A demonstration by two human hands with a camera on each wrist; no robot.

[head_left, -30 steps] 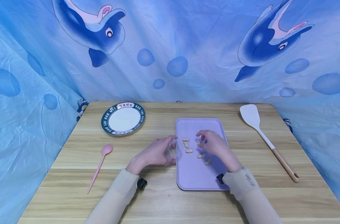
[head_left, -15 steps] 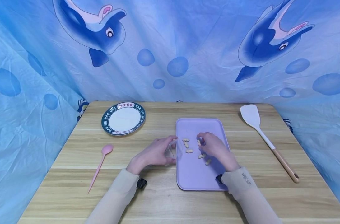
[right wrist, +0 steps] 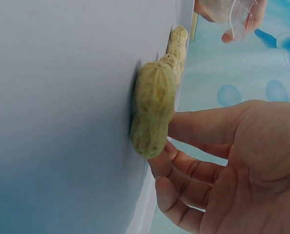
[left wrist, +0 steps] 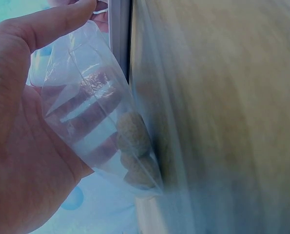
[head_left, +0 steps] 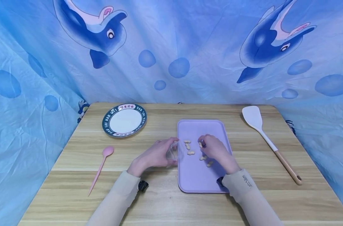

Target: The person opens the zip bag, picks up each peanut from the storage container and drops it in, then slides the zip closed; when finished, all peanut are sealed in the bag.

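My left hand grips a clear zip bag beside the left edge of a lilac tray. Peanuts sit at the bottom of the bag, seen through the plastic. Over the tray, my right hand has its thumb and fingers round a peanut, partly hidden by the fingertips. Nearer its wrist camera lies another peanut, overlapping the fingertips in that view. Several more peanuts are spread on the tray, some left of the right hand and some below it.
A white plate with a dark green rim stands at the back left, and a pink spoon lies in front of it. To the right of the tray is a white spatula with a wooden handle. A blue dolphin-print curtain surrounds the table.
The fingers of my right hand have come down and closed in round the peanut on the tray. My left hand and the bag have stayed in place.
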